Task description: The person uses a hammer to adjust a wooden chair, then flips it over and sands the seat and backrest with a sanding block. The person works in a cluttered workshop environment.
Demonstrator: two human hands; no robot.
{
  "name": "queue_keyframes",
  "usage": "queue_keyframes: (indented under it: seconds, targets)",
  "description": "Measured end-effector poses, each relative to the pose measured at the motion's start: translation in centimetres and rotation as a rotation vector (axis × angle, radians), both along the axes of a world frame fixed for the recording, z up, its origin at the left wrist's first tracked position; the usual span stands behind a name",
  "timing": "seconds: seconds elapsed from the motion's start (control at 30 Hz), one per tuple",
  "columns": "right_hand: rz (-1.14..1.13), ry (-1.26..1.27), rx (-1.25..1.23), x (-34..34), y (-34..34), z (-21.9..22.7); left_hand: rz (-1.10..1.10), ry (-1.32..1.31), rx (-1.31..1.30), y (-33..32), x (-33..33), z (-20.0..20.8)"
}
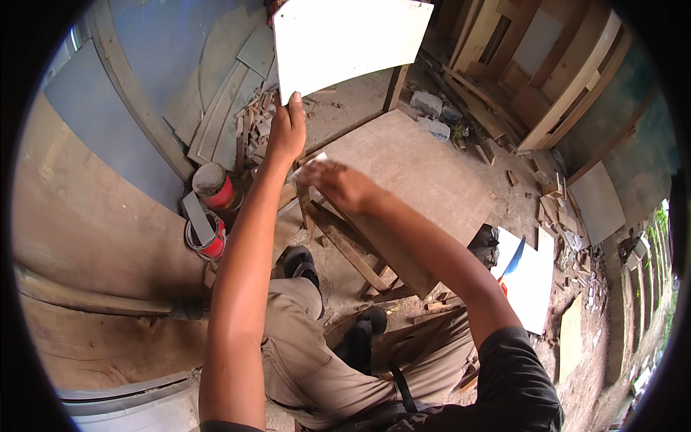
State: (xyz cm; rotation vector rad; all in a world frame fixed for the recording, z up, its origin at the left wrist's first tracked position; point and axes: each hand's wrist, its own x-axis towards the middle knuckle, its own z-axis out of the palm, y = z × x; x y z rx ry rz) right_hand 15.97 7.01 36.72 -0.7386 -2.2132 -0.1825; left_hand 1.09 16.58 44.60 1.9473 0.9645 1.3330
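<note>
My left hand [289,126] is closed on the lower left corner of a white board [349,47], thumb laid flat on its face. The board stands upright at the far edge of a low wooden piece with a plywood top [410,162]. A wooden post [396,86] shows beneath the board's right end; whether the two are joined I cannot tell. Over the top's near left corner, my right hand [335,183] is smeared by motion. A small whitish thing [320,157] shows at its fingertips, too blurred to name. Wooden legs and rails [345,241] show below the top.
Two red cans [214,189] stand at the left near a leaning panel. On the right, a blue-bladed handsaw [517,258] rests on a white sheet [536,288] beside a black bag [486,245]. Wood scraps [252,129] and concrete blocks [426,104] litter the floor.
</note>
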Motion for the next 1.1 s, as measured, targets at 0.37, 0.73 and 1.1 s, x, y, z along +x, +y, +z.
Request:
queue_keyframes:
  seconds: [0.37, 0.73, 1.1]
  targets:
    - [-0.059, -0.162, -0.223, 0.1, -1.1, 0.6, -0.001, -0.063, 0.042, -0.3, 0.0, -0.4]
    - [-0.176, -0.183, -0.222, 0.3, -5.6, 0.3, -0.056, -0.106, 0.032, -0.3, 0.2, -0.3]
    - [-0.325, -0.230, -0.357, -0.7, -5.4, 2.3, -0.051, -0.108, 0.033, -0.6, 0.9, -0.3]
